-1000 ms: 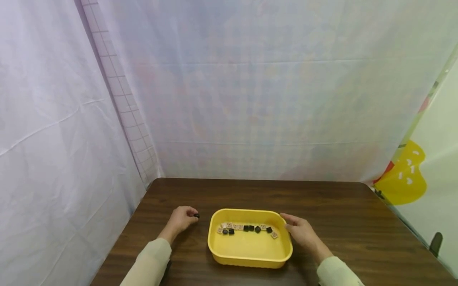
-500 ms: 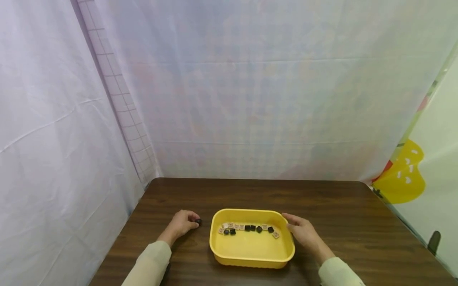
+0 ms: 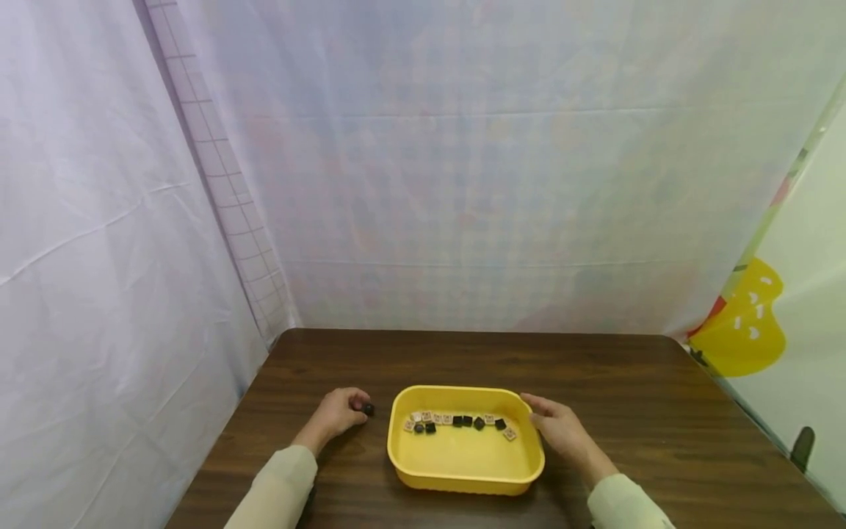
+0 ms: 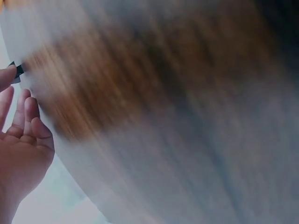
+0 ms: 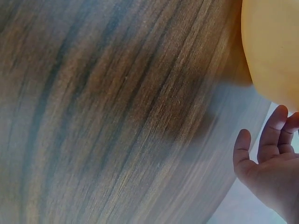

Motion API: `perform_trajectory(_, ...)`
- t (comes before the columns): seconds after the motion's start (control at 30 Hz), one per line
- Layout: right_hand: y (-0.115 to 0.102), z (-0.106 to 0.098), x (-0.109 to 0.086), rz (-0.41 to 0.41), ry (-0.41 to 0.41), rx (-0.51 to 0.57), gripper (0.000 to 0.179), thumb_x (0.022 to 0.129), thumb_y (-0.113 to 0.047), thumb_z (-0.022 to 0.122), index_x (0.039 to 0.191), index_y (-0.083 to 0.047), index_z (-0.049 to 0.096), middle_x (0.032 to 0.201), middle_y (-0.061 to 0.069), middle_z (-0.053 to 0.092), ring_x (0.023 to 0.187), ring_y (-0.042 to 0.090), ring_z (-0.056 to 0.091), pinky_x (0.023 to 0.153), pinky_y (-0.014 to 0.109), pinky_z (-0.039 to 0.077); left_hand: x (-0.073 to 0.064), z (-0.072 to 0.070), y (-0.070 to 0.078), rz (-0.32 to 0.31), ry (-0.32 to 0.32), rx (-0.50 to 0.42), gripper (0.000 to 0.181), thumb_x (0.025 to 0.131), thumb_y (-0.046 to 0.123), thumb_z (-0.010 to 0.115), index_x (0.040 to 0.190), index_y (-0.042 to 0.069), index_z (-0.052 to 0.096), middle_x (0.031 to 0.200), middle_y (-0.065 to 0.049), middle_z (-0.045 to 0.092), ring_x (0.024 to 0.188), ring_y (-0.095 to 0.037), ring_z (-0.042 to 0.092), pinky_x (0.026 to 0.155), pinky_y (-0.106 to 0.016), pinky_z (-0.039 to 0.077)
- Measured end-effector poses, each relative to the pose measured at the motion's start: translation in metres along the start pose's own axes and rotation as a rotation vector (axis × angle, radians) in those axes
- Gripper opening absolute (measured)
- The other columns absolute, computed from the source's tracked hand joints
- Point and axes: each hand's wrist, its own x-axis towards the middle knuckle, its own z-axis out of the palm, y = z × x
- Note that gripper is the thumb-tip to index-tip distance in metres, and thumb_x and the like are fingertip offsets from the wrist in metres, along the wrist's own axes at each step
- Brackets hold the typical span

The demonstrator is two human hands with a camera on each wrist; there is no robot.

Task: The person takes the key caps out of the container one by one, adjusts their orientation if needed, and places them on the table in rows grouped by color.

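A small black block (image 3: pixel 368 408) is pinched between the thumb and fingertips of my left hand (image 3: pixel 335 413), just over the table left of the yellow tray (image 3: pixel 465 486). In the left wrist view only part of the block (image 4: pixel 19 70) shows past the thumb. Several cream tiles with dark markings and black blocks (image 3: pixel 467 421) lie in a loose row along the tray's far side. At the tray's right side, my right hand (image 3: pixel 560 433) rests with its fingers loosely extended against the outer wall. The right wrist view shows these fingers (image 5: pixel 272 133) beside the tray's outer wall (image 5: pixel 275 46).
The brown wood-grain table (image 3: pixel 476 360) reaches back to a pale hanging sheet (image 3: pixel 476 220). More white sheeting (image 3: pixel 119 257) hangs on the left. To the right is a light panel with a yellow printed shape (image 3: pixel 740 330).
My left hand has come slightly nearer and lower with the black block, whose visible side has turned a little. My right hand stays at the tray; the head view shifts slightly.
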Motion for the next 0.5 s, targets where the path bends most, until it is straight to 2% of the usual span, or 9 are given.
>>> perform_trajectory(0.1, 0.000, 0.000, 0.000, 0.001, -0.003, -0.001, 0.042, 0.098, -0.005, 0.049, 0.139, 0.005, 0.052, 0.141, 0.031, 0.047, 0.131, 0.048, 0.042, 0.105, 0.057, 0.037, 0.000, -0.001, 0.001, -0.015, 0.019, -0.016, 0.026, 0.078, 0.002, 0.076, 0.104, 0.003, 0.071, 0.088, -0.004, 0.064, 0.084, -0.020, 0.058, 0.078, -0.040, 0.049)
perform_trajectory(0.27, -0.002, 0.001, 0.000, 0.013, -0.001, 0.008, 0.043, 0.099, -0.006, 0.049, 0.140, 0.004, 0.051, 0.142, 0.030, 0.047, 0.130, 0.047, 0.044, 0.104, 0.056, 0.038, 0.004, -0.001, 0.008, 0.006, 0.068, -0.036, 0.026, 0.085, 0.008, 0.074, 0.109, 0.000, 0.070, 0.092, -0.005, 0.068, 0.089, -0.023, 0.063, 0.083, -0.044, 0.051)
perform_trajectory(0.37, -0.002, 0.001, 0.000, 0.018, 0.001, 0.006, 0.043, 0.099, -0.006, 0.049, 0.140, 0.003, 0.052, 0.142, 0.030, 0.047, 0.130, 0.047, 0.044, 0.105, 0.056, 0.038, 0.006, -0.001, 0.018, 0.021, 0.063, -0.048, 0.026, 0.088, 0.011, 0.073, 0.112, 0.001, 0.069, 0.095, -0.005, 0.068, 0.091, -0.023, 0.063, 0.083, -0.043, 0.052)
perform_trajectory(0.5, -0.001, 0.001, 0.000, 0.018, 0.004, 0.005, 0.043, 0.098, -0.005, 0.049, 0.140, 0.004, 0.051, 0.142, 0.030, 0.046, 0.130, 0.047, 0.043, 0.104, 0.057, 0.038, 0.008, 0.001, 0.036, 0.041, 0.026, -0.061, 0.029, 0.091, 0.016, 0.072, 0.117, 0.002, 0.068, 0.101, -0.007, 0.068, 0.094, -0.024, 0.062, 0.081, -0.042, 0.052)
